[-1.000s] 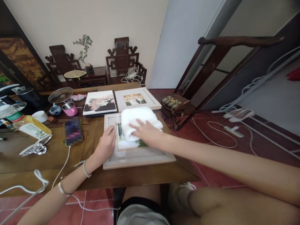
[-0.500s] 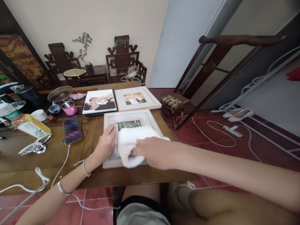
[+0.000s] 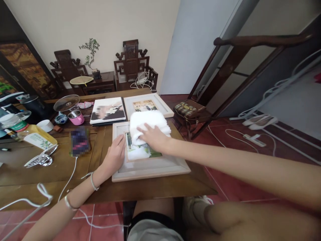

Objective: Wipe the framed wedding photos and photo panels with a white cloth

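The right hand [image 3: 154,138] lies splayed on the cloth [image 3: 149,119] atop the frame [image 3: 150,168] near the table's [image 3: 155,189] edge, the left hand [image 3: 116,155] touching its side, grip unclear to me, so hard pushing could skid it.

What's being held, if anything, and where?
Right hand: spread over the white cloth, near side. Left hand: on the picture frame, left side. Whether either grips can't be told.

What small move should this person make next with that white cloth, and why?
Perhaps draw the white cloth back toward the person across the nearer picture frame: it lies over the far part, under the right hand, leaving the near part uncovered. The left hand rests on the frame's left side, so it could steady it.
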Demonstrator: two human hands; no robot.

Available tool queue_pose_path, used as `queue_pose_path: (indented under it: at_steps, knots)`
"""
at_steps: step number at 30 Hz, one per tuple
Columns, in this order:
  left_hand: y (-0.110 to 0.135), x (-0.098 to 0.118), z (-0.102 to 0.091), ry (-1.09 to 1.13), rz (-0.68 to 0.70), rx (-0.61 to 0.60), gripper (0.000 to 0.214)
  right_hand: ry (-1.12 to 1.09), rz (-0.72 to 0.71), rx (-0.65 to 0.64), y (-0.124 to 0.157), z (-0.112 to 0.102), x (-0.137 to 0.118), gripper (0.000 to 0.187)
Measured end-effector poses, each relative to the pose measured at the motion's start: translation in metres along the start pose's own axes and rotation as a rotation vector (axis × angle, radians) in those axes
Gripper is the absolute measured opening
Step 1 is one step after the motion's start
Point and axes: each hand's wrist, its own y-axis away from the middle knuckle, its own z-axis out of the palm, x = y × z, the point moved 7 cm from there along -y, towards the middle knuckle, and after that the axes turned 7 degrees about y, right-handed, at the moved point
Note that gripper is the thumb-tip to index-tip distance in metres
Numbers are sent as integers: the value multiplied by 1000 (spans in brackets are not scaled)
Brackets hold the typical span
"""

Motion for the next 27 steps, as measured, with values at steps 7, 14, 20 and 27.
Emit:
queue_pose_path:
  at_steps: [7, 14, 20, 27]
  knots:
    - [1, 2, -1, -15, 5, -45, 43, -157, -312, -195, 67, -33, -66, 46]
    - [2, 1, -1, -12, -14, -39, 42, -368, -342, -200, 79, -44, -60, 48]
    - [1, 0, 0, -12, 6, -26, 42, -129, -83, -78, 32, -15, -10, 49]
    - [1, -3, 1, -15, 6, -31, 42, 41, 58, 120, -9, -6, 21, 63]
